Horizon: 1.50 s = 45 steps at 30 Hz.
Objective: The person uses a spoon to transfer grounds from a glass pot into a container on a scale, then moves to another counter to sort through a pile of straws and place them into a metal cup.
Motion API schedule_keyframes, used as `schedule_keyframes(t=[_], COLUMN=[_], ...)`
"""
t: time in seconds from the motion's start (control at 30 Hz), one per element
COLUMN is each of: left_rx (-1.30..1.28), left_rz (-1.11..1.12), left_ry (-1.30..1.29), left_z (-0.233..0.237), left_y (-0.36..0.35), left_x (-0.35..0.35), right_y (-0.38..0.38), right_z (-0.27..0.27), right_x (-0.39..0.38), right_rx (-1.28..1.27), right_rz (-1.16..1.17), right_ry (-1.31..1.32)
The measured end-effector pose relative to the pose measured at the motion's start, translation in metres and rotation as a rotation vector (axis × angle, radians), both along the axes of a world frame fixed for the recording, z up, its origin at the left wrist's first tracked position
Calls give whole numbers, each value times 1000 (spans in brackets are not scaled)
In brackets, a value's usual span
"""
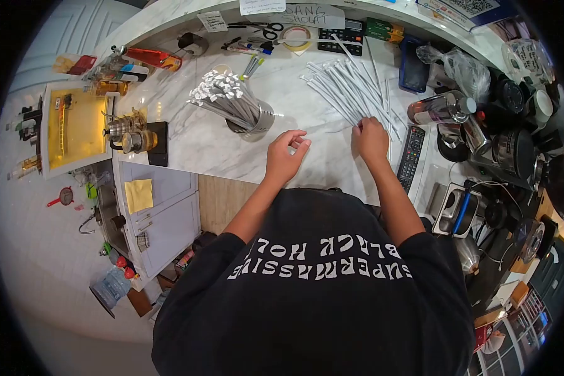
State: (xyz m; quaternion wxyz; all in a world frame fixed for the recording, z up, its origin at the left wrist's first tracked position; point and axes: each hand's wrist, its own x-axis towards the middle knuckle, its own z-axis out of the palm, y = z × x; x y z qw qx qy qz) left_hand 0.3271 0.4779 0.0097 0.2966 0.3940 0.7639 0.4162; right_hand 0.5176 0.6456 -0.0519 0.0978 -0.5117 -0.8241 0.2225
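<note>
A loose, fanned pile of long, thin white-wrapped straws lies on the marble counter. My right hand is at the near end of this pile, its fingers closed on straw ends; how many it grips is hidden. My left hand rests at the counter's near edge, fingers curled and apart from the thumb, with nothing in it. Left of it, a metal cup holds a dense bunch of straws with white tips, leaning toward the far left.
A remote control lies right of my right hand. Behind the pile are a tape roll, a calculator and scissors. Bottles and appliances crowd the right side. A glass teapot stands at the left.
</note>
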Motion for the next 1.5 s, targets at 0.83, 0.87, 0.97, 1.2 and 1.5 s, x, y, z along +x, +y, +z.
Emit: schedule_keyframes(t=[0.83, 0.87, 0.97, 1.2, 1.5], left_rx=[-42, 6, 125, 301, 378], left_rz=[-563, -554, -479, -264, 66], left_ry=[772, 744, 564, 454, 202], left_z=[-61, -58, -43, -12, 35], left_y=[66, 56, 28, -49, -124], left_x=[25, 23, 13, -36, -98], right_y=[7, 5, -5, -41, -95], right_z=[51, 55, 64, 88, 144], right_x=[54, 52, 46, -7, -133], right_rx=[-301, -312, -322, -227, -127], right_rz=[-310, -320, -319, -208, 14], right_ry=[478, 465, 467, 454, 584])
